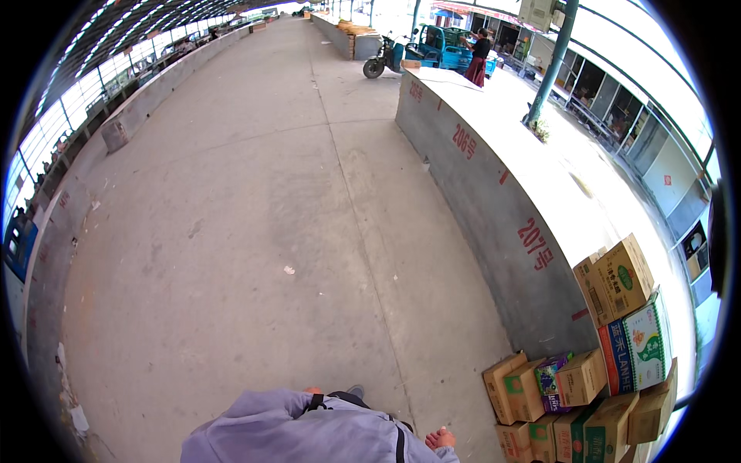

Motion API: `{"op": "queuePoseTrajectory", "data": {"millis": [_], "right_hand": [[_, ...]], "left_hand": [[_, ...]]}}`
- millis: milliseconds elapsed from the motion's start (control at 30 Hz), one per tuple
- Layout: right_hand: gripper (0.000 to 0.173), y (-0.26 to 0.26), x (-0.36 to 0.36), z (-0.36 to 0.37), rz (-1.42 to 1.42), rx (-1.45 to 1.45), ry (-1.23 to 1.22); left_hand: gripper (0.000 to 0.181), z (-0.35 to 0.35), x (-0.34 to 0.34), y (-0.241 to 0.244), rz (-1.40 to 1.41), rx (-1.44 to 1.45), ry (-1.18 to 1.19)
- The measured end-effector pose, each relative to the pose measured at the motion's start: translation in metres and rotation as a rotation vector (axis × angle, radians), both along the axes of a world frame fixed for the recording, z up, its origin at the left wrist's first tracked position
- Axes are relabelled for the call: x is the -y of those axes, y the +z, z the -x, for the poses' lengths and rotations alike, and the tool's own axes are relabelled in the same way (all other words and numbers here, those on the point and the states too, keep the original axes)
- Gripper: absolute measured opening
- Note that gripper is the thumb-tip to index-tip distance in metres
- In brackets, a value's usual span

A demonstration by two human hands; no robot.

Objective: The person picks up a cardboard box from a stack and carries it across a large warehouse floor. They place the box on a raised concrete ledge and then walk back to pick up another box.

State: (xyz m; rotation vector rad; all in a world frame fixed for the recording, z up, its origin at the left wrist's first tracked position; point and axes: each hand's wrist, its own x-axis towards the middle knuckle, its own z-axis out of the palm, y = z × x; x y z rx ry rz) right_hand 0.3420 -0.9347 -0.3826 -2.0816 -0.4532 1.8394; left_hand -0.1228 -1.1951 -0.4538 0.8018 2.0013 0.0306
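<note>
My right hand (440, 438) hangs low beside my body, its fingers curled, with nothing visible in it; whether it is fully closed is hard to see. Only a small part of my left hand (313, 390) shows past the front of my grey-lilac jacket (255, 422), and its fingers are hidden. The tip of one shoe (356, 392) shows on the concrete floor (243, 231). To the right of my right hand stand stacked cardboard boxes (524, 390), apart from it.
A long low concrete wall (480, 191) with red painted markings runs along the right, with more cartons (622, 278) on it. Ahead are a blue cargo tricycle (443, 49) and a person (479, 55) beside it. A green post (553, 69) stands right; another low wall (173, 92) lines the left.
</note>
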Motion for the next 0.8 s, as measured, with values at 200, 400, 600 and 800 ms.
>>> {"op": "queuePoseTrajectory", "data": {"millis": [200, 400, 600, 800], "right_hand": [[0.034, 0.005, -0.036, -0.002, 0.023, 0.002, 0.067], [0.035, -0.013, -0.100, -0.021, 0.057, 0.044, 0.131], [0.036, -0.027, -0.194, -0.043, 0.041, 0.012, 0.085], [0.033, -0.021, -0.287, -0.050, -0.028, -0.023, 0.065]], "left_hand": [[0.035, -0.001, -0.030, 0.002, -0.084, 0.030, -0.138], [0.028, -0.015, -0.085, 0.013, -0.270, -0.007, -0.272], [0.034, -0.033, -0.152, 0.030, -0.168, 0.068, -0.128], [0.047, -0.061, -0.190, 0.035, 0.097, -0.001, 0.196]]}}
